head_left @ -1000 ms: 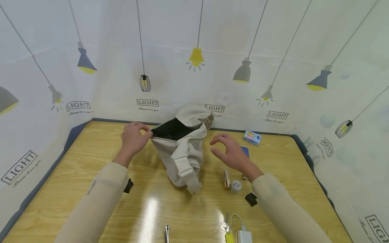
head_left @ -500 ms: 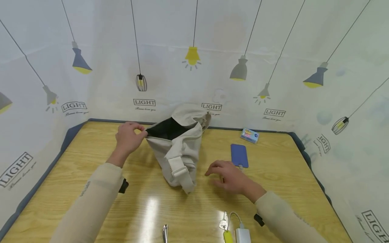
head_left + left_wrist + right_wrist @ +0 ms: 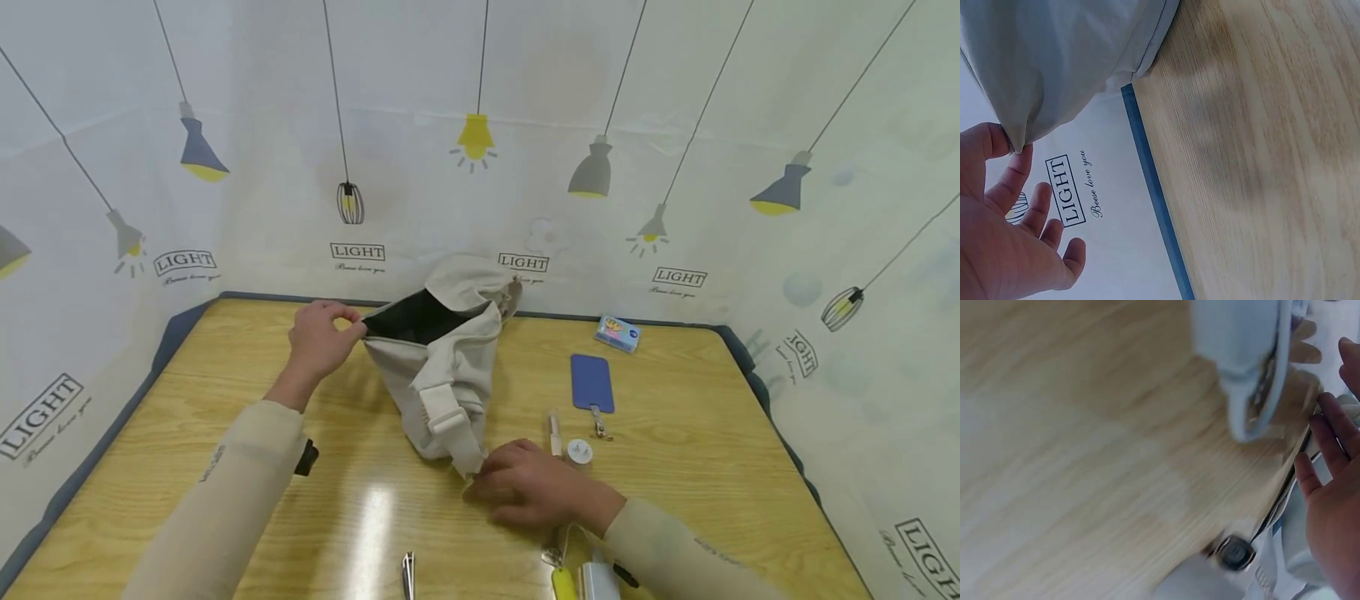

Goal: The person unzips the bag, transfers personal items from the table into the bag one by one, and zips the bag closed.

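An off-white cloth bag [image 3: 397, 367] stands at the back of the table, its dark-lined mouth gaping. My left hand [image 3: 324, 340] pinches the left corner of that mouth between thumb and forefinger; in the left wrist view the bag's corner [image 3: 1019, 134] is drawn to a point and the other fingers are free. My right hand [image 3: 536, 487] is low over the table beside the end of the bag's strap [image 3: 450, 421]. Its fingers look loosely extended in the right wrist view, with nothing between them. Whether it touches the strap I cannot tell.
Right of the bag lie a small blue box [image 3: 618, 333], a blue card holder [image 3: 592, 383], a slim tube [image 3: 555, 433] and a small jar [image 3: 579, 452]. Nearer me are nail clippers [image 3: 408, 575], a yellow key tag [image 3: 562, 583] and a white corded block [image 3: 600, 581].
My right hand has come down from beside the bag's mouth towards me, then left to the strap's end. My left hand keeps its pinch on the bag.
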`<state>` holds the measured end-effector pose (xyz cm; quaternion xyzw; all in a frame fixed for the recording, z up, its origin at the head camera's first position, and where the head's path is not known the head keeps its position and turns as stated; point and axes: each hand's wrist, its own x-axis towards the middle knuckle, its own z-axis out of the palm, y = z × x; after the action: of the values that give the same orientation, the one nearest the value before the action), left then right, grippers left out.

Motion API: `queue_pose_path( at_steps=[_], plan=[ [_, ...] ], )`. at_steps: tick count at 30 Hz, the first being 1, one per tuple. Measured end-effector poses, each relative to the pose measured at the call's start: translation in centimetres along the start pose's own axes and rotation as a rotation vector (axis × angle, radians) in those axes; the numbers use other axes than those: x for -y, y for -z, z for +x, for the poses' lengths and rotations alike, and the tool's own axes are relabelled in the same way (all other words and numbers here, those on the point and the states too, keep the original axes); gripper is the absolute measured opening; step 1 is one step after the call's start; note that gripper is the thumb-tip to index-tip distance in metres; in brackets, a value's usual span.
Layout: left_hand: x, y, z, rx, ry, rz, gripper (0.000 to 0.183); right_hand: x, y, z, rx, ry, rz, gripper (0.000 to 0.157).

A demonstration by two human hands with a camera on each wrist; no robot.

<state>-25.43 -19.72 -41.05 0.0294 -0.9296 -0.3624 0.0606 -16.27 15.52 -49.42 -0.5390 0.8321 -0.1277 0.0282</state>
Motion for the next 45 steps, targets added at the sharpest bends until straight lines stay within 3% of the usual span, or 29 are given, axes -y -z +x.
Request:
queue_pose_path(
  at_steps=[7, 18, 21, 26, 30, 35, 39, 45],
  plan=[
    [0.1, -0.2, 0.1, -0.001, -0.001, 0.0, 0.027, 1.4, -0.4, 1.7, 0.08, 0.003, 0.044, 0.042],
    [0.2, 0.0, 0.0, 0.008, 0.006, 0.002, 0.029, 0.3, 0.6, 1.0, 0.034, -0.064, 0.061, 0.038],
    [0.3, 0.0, 0.0, 0.014, 0.009, 0.0, 0.029, -0.1, 1.4, 0.9, -0.034, -0.013, 0.058, 0.029],
    [0.4, -0.1, 0.0, 0.021, 0.012, 0.002, 0.029, -0.7, 5.4, 1.3, -0.291, 0.037, 0.091, 0.019],
    [0.3, -0.2, 0.0, 0.019, 0.012, -0.006, 0.028, -0.2, 9.5, 2.3, -0.436, 0.026, 0.128, 0.021],
    [0.3, -0.1, -0.1, 0.022, 0.01, -0.001, 0.028, 1.8, 13.3, 4.9, -0.53, 0.067, 0.078, 0.036],
    [0.3, 0.0, 0.0, 0.02, 0.004, 0.012, 0.028, 3.8, 14.5, 7.6, -0.461, 0.15, -0.037, 0.037],
    [0.2, -0.1, 0.1, 0.02, -0.005, 0.038, 0.029, 6.4, 13.8, 10.8, -0.175, 0.219, -0.235, 0.025]
  ],
)
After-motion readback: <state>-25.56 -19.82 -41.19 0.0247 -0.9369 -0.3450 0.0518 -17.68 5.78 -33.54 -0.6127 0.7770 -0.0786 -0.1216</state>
